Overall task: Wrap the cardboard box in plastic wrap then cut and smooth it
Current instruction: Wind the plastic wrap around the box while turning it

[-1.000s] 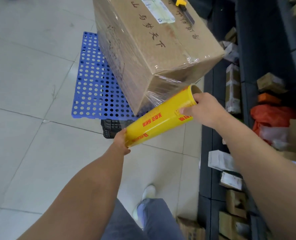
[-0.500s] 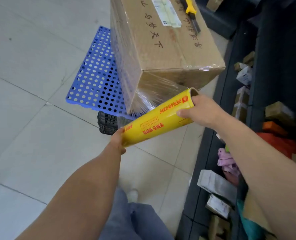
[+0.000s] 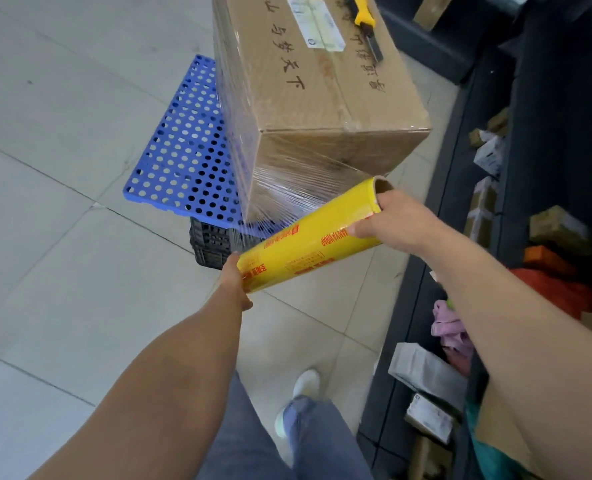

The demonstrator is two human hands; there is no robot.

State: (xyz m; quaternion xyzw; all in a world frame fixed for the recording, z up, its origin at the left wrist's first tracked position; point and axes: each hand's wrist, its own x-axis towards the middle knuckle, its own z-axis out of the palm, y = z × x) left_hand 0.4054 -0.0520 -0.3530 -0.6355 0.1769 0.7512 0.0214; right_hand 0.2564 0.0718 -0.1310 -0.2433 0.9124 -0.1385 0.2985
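Head view, left to right. A blue perforated panel (image 3: 183, 143) lies on a black crate (image 3: 211, 244) on the tiled floor and carries the cardboard box (image 3: 322, 98), upper centre. The left hand (image 3: 233, 282) has its grip clamped on the lower end of the yellow roll of plastic wrap (image 3: 315, 237). Its fingers are mostly hidden behind the roll. A taut sheet of film (image 3: 298, 188) runs from the roll to the box's near corner, and the sides are already glossy with wrap. A yellow utility knife (image 3: 365, 22) rests on the box top. The right hand (image 3: 398, 220) grips the upper end, thumb along the roll. Parcels (image 3: 488, 157) sit on dark shelving at right. The film is probably thin, clingy and easily torn at corners. The stiff core is best held at its ends, so the roll can turn.
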